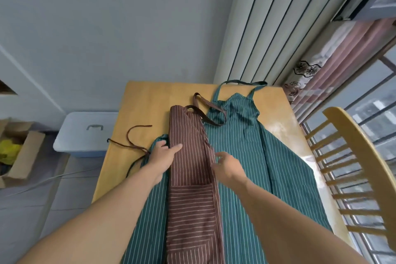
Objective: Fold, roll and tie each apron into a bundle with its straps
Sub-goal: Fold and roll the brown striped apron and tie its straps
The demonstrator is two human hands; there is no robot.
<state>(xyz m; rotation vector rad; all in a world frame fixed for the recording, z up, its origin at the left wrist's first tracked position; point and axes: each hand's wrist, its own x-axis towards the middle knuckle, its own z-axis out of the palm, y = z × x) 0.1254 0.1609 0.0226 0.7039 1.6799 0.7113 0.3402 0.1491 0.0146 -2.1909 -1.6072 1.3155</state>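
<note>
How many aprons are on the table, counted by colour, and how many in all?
Brown striped apron: 1, folded into a narrow strip, lying on top of the green one
Green striped apron: 1, spread flat on the table
Total: 2

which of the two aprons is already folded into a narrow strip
The brown striped apron, lying on top under both hands, is folded lengthwise into a narrow strip. The green striped apron beneath it lies spread flat across the table.

The brown apron (192, 178) hides the middle of the green apron (246, 156); both run off the bottom edge.
</note>
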